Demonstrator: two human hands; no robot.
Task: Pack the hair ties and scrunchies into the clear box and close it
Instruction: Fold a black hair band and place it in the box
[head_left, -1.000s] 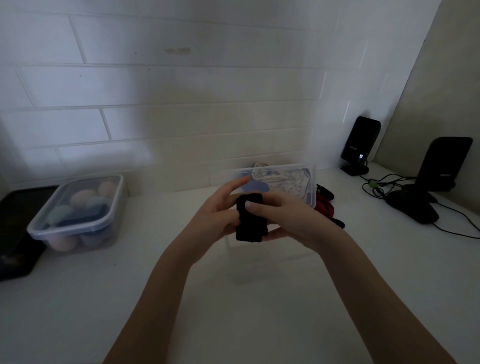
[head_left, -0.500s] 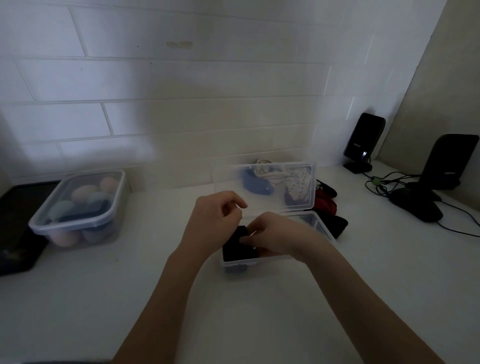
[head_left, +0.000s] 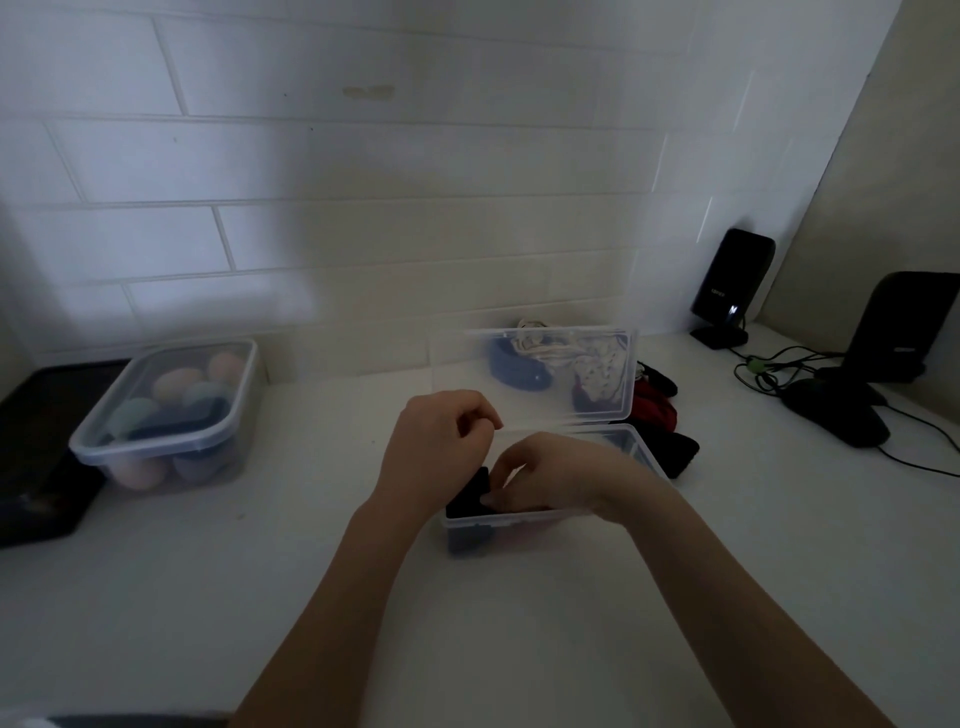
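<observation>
Nearest, the right hand (head_left: 550, 475) pinches a black scrunchie (head_left: 467, 499) inside the clear box (head_left: 519, 525) on the white counter (head_left: 260, 597). Left hand (head_left: 434, 447): fingers curled above the box, holding nothing. Behind, the raised lid (head_left: 530, 374); beyond it, more scrunchies (head_left: 657, 410) near the tiled wall (head_left: 363, 208).

One head-worn camera looks forward and down, close over the worktop (head_left: 156, 597), facing the tiled wall (head_left: 363, 182).
</observation>
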